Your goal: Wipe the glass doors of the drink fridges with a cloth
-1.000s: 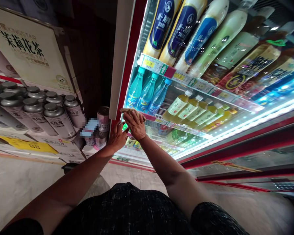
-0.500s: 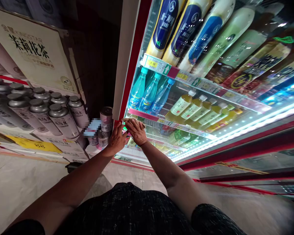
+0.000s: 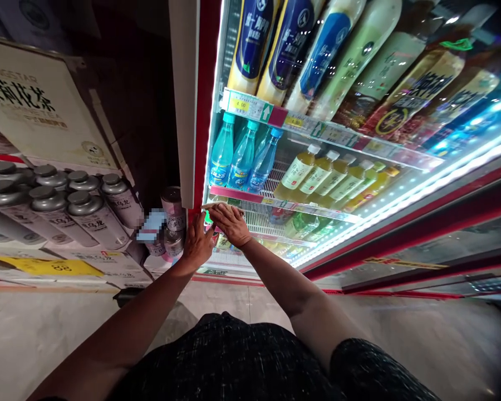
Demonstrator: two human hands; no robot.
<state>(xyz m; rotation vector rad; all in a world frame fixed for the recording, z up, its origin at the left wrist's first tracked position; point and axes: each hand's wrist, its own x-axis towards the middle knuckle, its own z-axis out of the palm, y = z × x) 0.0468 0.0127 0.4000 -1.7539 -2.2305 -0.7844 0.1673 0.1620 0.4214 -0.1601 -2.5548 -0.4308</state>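
My right hand (image 3: 229, 224) lies over a folded brownish cloth (image 3: 211, 206), pressing it to the glass front of a lit drinks fridge. Only the cloth's upper edge shows past my fingers. Just left of it, my left hand (image 3: 198, 245) rests with fingers apart at the fridge's red frame (image 3: 207, 83), and its fingertips come close to my right hand. Blue-green bottles (image 3: 222, 153) stand on the shelf right behind the glass, above my hands. I cannot see my right fingertips fully.
Taller bottles (image 3: 292, 44) fill the upper shelf, and yellow drinks (image 3: 296, 172) stand lower to the right. At left are silver-topped cans (image 3: 94, 217), a tea box (image 3: 33, 106) and small stacked tins (image 3: 173, 209) near my left hand. A tiled floor (image 3: 229, 301) lies below.
The view has shifted so the fridge and shelves sit further left. Both hands keep nearly the same place and pose, the cloth still under my right hand.
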